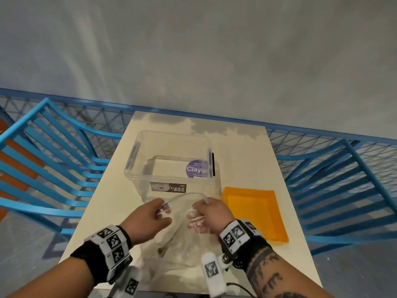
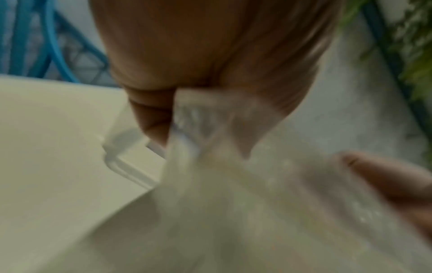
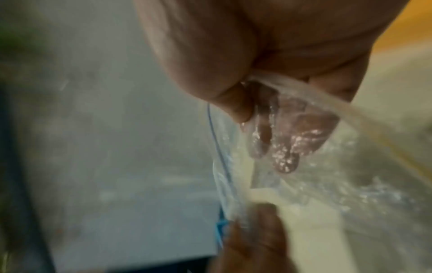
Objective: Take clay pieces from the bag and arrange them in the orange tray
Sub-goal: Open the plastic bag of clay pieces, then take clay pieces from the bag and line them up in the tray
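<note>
A clear plastic bag (image 1: 182, 237) lies on the white table (image 1: 103, 211) near its front edge, its mouth pulled wide between both hands. My left hand (image 1: 160, 211) pinches the left side of the bag's rim (image 2: 187, 118). My right hand (image 1: 204, 214) grips the right side, with its fingers (image 3: 287, 140) showing through the plastic inside the bag (image 3: 350, 194). The orange tray (image 1: 255, 214) lies to the right of my right hand and looks bare. No clay pieces can be made out; the bag's contents are blurred.
A clear lidless storage box (image 1: 171, 160) with a purple "Clay" label stands just behind the bag. Blue slatted chairs (image 1: 43, 160) flank the table on both sides, and a blue mesh fence (image 1: 322, 138) runs behind it.
</note>
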